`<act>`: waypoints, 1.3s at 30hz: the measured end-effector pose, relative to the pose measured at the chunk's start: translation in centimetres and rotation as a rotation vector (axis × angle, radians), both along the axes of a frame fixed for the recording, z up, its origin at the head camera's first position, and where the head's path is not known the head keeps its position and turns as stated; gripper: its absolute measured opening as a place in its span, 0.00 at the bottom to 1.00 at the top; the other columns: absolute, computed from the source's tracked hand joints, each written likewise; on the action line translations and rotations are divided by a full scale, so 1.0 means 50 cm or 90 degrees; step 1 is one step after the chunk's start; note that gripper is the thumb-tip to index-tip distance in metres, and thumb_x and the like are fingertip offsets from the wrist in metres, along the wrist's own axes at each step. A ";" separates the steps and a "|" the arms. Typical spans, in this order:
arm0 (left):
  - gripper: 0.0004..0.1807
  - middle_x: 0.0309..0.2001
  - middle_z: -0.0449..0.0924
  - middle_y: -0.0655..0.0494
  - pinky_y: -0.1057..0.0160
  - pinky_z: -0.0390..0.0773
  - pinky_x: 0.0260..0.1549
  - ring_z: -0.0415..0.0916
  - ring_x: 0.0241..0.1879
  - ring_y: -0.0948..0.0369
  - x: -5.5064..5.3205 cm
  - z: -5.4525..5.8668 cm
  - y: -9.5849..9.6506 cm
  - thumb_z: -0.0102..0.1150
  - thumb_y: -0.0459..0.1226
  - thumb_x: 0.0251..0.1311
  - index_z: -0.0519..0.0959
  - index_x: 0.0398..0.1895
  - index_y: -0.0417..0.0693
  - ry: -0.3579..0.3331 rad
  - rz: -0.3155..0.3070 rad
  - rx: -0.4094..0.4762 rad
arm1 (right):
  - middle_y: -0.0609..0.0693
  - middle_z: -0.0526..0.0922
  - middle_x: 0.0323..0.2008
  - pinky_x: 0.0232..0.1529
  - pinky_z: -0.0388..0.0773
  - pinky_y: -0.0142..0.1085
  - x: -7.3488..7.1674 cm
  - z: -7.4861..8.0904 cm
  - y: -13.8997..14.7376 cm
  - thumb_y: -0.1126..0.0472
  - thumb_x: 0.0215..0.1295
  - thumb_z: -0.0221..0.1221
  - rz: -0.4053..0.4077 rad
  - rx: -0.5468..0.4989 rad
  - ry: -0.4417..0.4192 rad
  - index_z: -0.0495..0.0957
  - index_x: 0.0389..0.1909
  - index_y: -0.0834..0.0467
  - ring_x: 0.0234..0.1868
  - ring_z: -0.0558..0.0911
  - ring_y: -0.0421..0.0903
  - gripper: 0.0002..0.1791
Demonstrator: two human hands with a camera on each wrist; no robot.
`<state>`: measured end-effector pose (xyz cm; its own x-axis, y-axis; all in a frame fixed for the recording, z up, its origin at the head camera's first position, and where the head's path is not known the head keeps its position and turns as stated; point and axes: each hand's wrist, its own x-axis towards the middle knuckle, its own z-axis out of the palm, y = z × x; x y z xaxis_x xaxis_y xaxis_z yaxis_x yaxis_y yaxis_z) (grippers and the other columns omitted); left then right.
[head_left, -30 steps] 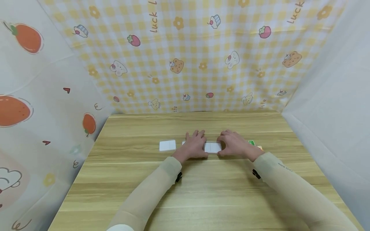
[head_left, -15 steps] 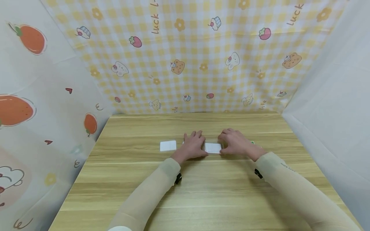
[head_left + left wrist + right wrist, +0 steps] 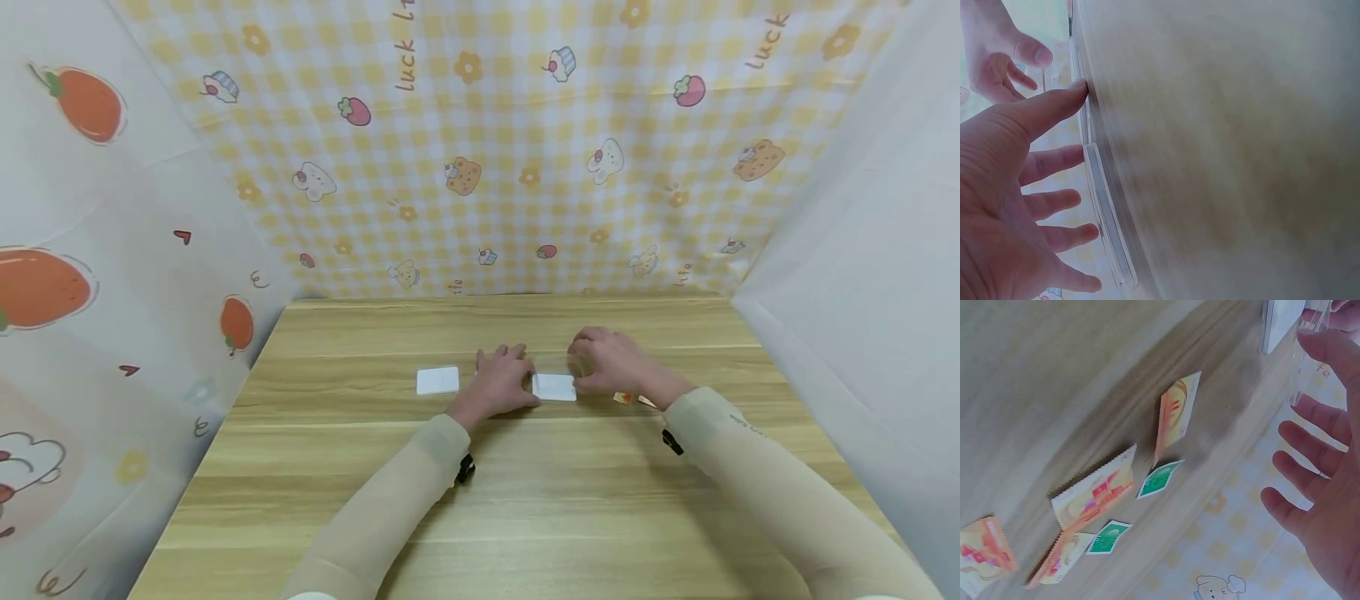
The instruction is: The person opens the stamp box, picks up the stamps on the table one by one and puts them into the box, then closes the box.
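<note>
In the head view, a flat white case lies on the table between my hands. My left hand holds the case's left end, thumb at the near edge and index finger at the far one, other fingers spread. My right hand is raised at the case's right side. The right wrist view shows its thumb and index finger pinching a clear plastic lid, tilted up beside the white case. Whether lid and case are still joined, I cannot tell. Another case lies under my left fingers, mostly hidden from the head camera.
A further white case lies to the left on the wooden table. Several loose stamps, such as an orange stamp and a green stamp, lie below my right wrist. A checked cloth hangs behind the table.
My right hand has risen and shifted slightly away, tilting the clear lid up off the white case. More stamps show under the right wrist. My left hand has stayed nearly in place.
</note>
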<state>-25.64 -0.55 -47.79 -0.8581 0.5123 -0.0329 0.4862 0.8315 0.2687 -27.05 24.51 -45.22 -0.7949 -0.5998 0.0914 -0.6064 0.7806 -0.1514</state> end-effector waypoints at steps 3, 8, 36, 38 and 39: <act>0.27 0.75 0.61 0.51 0.25 0.50 0.62 0.57 0.72 0.42 0.003 -0.001 0.002 0.71 0.61 0.53 0.84 0.54 0.61 0.002 0.001 0.003 | 0.57 0.78 0.56 0.49 0.77 0.59 -0.006 0.002 0.001 0.47 0.52 0.74 -0.008 0.000 0.001 0.82 0.55 0.58 0.56 0.77 0.60 0.32; 0.28 0.72 0.67 0.52 0.27 0.52 0.63 0.62 0.70 0.44 0.007 -0.007 0.006 0.71 0.61 0.54 0.83 0.56 0.61 0.011 0.009 -0.001 | 0.57 0.76 0.60 0.52 0.74 0.62 -0.017 0.004 0.003 0.46 0.53 0.74 -0.028 0.006 -0.007 0.81 0.58 0.56 0.59 0.75 0.61 0.33; 0.29 0.59 0.79 0.56 0.52 0.77 0.51 0.75 0.56 0.54 0.010 -0.012 0.006 0.69 0.60 0.57 0.81 0.56 0.54 0.045 -0.022 -0.035 | 0.62 0.72 0.65 0.57 0.73 0.59 -0.104 0.010 -0.021 0.45 0.58 0.71 -0.086 0.028 -0.080 0.77 0.64 0.58 0.61 0.75 0.62 0.36; 0.30 0.60 0.78 0.56 0.51 0.77 0.52 0.75 0.57 0.54 0.011 -0.012 0.006 0.69 0.60 0.57 0.81 0.57 0.54 0.042 -0.019 -0.038 | 0.62 0.72 0.65 0.58 0.73 0.59 -0.110 0.010 -0.022 0.46 0.58 0.71 -0.097 0.026 -0.085 0.77 0.64 0.58 0.61 0.75 0.62 0.36; 0.30 0.60 0.78 0.56 0.51 0.77 0.52 0.75 0.57 0.54 0.011 -0.011 0.007 0.69 0.60 0.57 0.81 0.57 0.54 0.041 -0.017 -0.039 | 0.62 0.72 0.65 0.58 0.72 0.59 -0.113 0.010 -0.023 0.46 0.59 0.71 -0.101 0.027 -0.086 0.77 0.64 0.58 0.61 0.75 0.62 0.35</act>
<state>-25.11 -0.21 -48.35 -0.8456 0.5336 -0.0106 0.5228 0.8321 0.1850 -32.72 23.35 -44.73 -0.8832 -0.4669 -0.0447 -0.4516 0.8721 -0.1883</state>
